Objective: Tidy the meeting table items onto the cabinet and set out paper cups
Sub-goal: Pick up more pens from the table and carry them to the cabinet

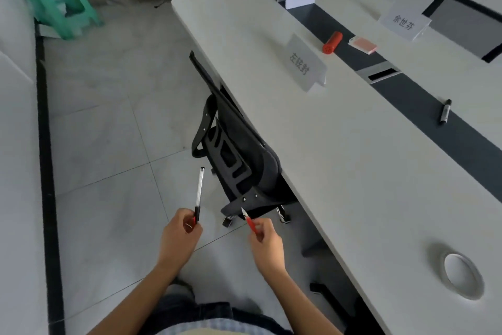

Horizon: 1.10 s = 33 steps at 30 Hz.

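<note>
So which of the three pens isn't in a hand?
The black marker, lying alone on the table's dark strip. The left hand holds the clear pen, and the right hand holds the red pen.

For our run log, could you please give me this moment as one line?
left hand: holds clear pen | right hand: holds red pen | on table: black marker, tape roll, red cylinder
</note>
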Tool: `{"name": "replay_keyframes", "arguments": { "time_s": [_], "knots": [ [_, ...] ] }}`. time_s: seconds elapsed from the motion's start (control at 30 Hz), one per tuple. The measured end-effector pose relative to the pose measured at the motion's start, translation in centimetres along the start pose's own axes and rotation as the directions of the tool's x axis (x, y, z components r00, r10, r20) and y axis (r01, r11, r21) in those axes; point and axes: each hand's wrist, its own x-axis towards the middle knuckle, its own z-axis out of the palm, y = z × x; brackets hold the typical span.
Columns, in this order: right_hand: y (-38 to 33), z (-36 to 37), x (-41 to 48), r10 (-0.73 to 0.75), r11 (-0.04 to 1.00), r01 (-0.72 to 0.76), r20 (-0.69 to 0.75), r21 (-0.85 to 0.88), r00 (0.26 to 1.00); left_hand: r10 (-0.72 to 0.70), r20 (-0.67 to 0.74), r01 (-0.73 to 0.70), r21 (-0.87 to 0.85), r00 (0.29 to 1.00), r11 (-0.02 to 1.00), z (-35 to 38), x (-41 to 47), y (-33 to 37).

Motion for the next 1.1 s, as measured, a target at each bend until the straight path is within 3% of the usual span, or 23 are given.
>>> {"name": "replay_keyframes", "arguments": {
  "time_s": [0.2, 0.4, 0.63, 0.83, 1.1],
  "knots": [
    [-8.0, 11.9, 4.0, -0.034, 0.990, 0.052, 0.140, -0.131, 0.990, -0.243, -0.204, 0.214, -0.155, 0.948, 0.964, -12.3, 5.1, -7.2],
    [-15.7, 22.8, 7.6, -0.100, 0.963, 0.154, 0.234, -0.222, 0.967, -0.375, -0.426, 0.246, -0.327, 0.824, 0.912, -25.1, 11.0, -11.0],
    [-20.1, 27.2, 12.8, -0.080, 0.948, 0.143, 0.221, -0.286, 0.972, -0.491, -0.393, 0.330, -0.410, 0.777, 0.850, -29.1, 18.5, -13.3],
    [-25.8, 29.3, 22.0, -0.086, 0.955, 0.133, 0.184, -0.264, 0.979, -0.457, -0.275, 0.346, -0.368, 0.846, 0.863, -27.8, 27.4, -10.9],
    [-40.4, 32.3, 39.5, -0.255, 0.946, 0.289, 0.213, -0.147, 0.943, -0.445, -0.454, 0.266, -0.406, 0.772, 0.874, -33.5, 44.4, -4.2]
  ]
}}
